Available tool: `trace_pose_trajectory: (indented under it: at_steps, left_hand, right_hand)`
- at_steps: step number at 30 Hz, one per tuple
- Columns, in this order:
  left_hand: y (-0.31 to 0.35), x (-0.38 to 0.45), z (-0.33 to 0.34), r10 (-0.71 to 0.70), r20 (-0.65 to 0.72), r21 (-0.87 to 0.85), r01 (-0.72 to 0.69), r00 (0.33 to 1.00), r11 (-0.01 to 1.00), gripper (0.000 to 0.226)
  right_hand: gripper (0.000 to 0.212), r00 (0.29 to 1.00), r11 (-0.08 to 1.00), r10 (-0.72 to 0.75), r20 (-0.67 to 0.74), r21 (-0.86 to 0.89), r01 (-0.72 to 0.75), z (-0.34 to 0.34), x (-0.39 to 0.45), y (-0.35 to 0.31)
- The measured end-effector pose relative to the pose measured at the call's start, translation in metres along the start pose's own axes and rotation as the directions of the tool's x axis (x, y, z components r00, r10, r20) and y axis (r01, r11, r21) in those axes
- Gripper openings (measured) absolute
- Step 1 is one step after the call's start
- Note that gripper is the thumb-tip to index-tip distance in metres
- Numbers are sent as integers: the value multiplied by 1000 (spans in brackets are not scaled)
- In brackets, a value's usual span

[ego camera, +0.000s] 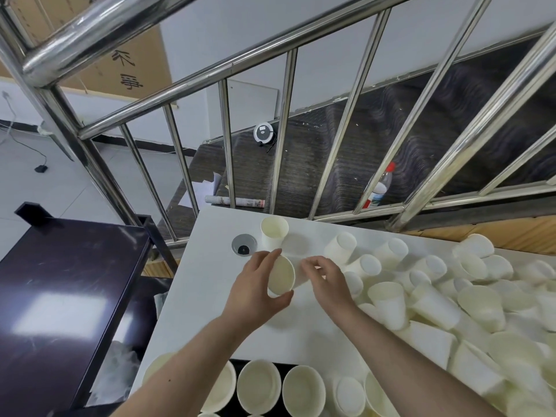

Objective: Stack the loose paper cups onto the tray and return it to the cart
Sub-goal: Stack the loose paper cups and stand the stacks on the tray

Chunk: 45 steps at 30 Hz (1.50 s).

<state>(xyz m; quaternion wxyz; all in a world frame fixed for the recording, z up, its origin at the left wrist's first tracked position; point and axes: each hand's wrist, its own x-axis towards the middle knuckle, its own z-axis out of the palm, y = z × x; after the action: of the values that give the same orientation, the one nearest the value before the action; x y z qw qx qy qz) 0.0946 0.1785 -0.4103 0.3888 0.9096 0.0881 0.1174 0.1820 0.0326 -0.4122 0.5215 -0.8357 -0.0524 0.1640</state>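
Note:
My left hand grips a white paper cup lying on its side, its mouth turned toward me. My right hand holds the same cup's far end with curled fingers. Another cup stands upright just beyond them on the white table. A heap of several loose paper cups covers the table's right side. At the bottom edge a dark tray carries upright cups in rows. The dark cart stands to the left of the table.
A round cable grommet is set in the table near my left hand. A steel stair railing rises right behind the table. On the steps beyond lie a plastic bottle, papers and a rolled newspaper.

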Motion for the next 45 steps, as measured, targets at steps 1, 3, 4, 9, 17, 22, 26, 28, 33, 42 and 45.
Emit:
trace_pose_trajectory:
  at_steps: [1,3,4,9,17,22,26,28,33,42,45]
  left_hand:
    - [-1,1,0,7,11,34,-7,1000,999,84]
    - [-1,2,0,14,53,108,-20,999,994,85]
    - [-1,1,1,22,72,139,-31,997,990,84]
    - [-1,1,11,25,93,169,-40,995,985,81]
    - [-7,-3,8,-90,199,350,15,976,937,85]
    - [-21,-4,2,-267,259,502,107,928,858,87]
    - [-26,-7,0,-342,303,484,165,890,859,81]
    - [-26,-9,0,-341,307,465,173,888,868,75]
    - [-20,-15,-6,-301,263,413,175,917,894,69]
    - [4,-45,-31,-155,129,260,118,979,958,72]
    - [14,-60,-38,-128,104,241,100,986,965,72]
  right_hand:
    - [17,994,992,-103,-28,-81,100,-1,-3,1]
    - [55,965,935,-258,-56,-265,234,-3,-7,6]
    - [68,952,898,-303,-51,-350,267,-4,-8,7]
    - [49,935,886,-319,152,-302,351,1,-14,8]
    - [34,997,957,42,62,-288,-23,4,-4,17]
    - [32,981,931,187,58,-329,-158,-1,1,27]
    - [34,973,901,224,65,-395,-181,0,5,33]
    - [36,985,837,164,53,-536,-111,-1,4,32]
    - [73,960,637,-18,278,-737,225,-3,-9,23]
    - [72,927,673,-42,372,-676,302,-6,-34,18]
    - [72,931,739,-99,350,-601,305,-18,-53,9]
